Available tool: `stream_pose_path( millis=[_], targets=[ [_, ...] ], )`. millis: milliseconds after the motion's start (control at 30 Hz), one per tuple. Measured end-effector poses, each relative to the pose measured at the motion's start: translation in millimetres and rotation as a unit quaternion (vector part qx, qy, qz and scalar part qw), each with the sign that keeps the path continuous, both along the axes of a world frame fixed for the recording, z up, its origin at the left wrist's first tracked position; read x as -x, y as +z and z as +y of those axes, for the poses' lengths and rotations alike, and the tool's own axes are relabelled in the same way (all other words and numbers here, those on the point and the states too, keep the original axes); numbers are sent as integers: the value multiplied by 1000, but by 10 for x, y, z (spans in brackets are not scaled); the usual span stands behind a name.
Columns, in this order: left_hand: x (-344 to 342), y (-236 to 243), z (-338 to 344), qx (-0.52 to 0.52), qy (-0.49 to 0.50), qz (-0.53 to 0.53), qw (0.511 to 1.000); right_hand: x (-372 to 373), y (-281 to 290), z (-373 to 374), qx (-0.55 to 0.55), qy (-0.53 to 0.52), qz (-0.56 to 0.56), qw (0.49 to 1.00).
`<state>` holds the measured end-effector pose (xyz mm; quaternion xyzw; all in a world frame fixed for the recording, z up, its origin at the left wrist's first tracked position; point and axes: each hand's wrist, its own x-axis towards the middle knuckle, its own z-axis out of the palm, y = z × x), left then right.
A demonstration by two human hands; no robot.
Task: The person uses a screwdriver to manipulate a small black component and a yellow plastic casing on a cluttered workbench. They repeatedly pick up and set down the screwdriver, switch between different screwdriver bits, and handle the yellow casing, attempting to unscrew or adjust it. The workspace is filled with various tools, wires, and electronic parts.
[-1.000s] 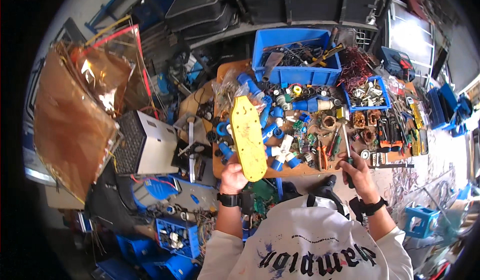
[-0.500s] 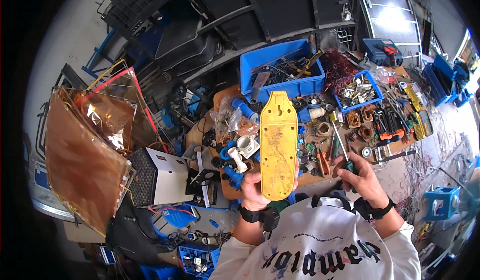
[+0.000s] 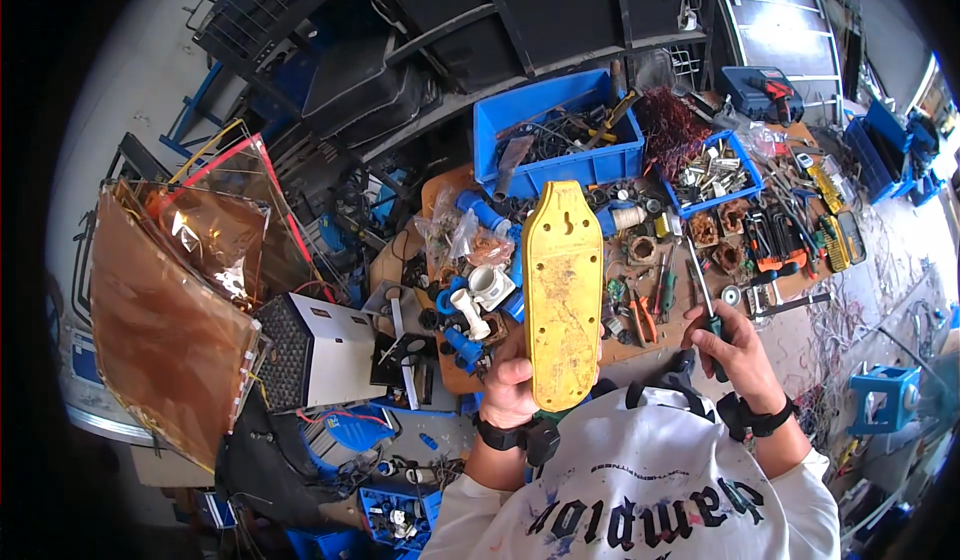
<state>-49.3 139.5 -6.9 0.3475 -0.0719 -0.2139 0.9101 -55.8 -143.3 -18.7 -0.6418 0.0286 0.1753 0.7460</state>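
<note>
Since the frame of a second earlier, the yellow panel [image 3: 563, 300] had been shifted rightward in view and turned more squarely to the camera, and the right hand [image 3: 738, 350] had been carried slightly lower and to the right, the camera's view having shifted as well. The yellow panel was held up near its lower end by the left hand [image 3: 510, 380], in front of the near edge of the worktop [image 3: 628, 345]. The left thumb was laid along its left edge; fingertips were seen at its right edge, while the rest of those fingers was hidden behind it. By the right fingers the dark green handle of a screwdriver [image 3: 711, 310] was gripped, its shaft pointed away from the body, apart from the yellow panel and to its right.

Near the top of the yellow panel, below a keyhole-shaped slot, a faint line of marks was seen, too small to be read. Large dark lettering was printed across the white shirt [image 3: 640, 460], seen upside down, with a smaller line beside it. On the pale top of a box [image 3: 335, 350] at the left, a small dark label was carried. Orange-handled pliers [image 3: 642, 320] were laid on the worktop, between the yellow panel and the screwdriver; farther back, a blue crate [image 3: 590, 167] was filled with tools
</note>
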Motion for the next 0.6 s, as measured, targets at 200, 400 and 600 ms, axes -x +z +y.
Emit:
stream_pose_path(
  millis=[200, 400, 600],
  targets=[
    [52, -27, 10, -8, 11, 12, 1000, 3, -51, -2, -7, 4, 8, 1000],
    [83, -39, 46, -7, -1, 18, 1000, 40, -106, 37, 10, 3, 5, 1000],
    [122, -46, 45, -11, 6, 25, 1000, 45, -105, 18, -3, -1, 21, 1000]
  ],
)
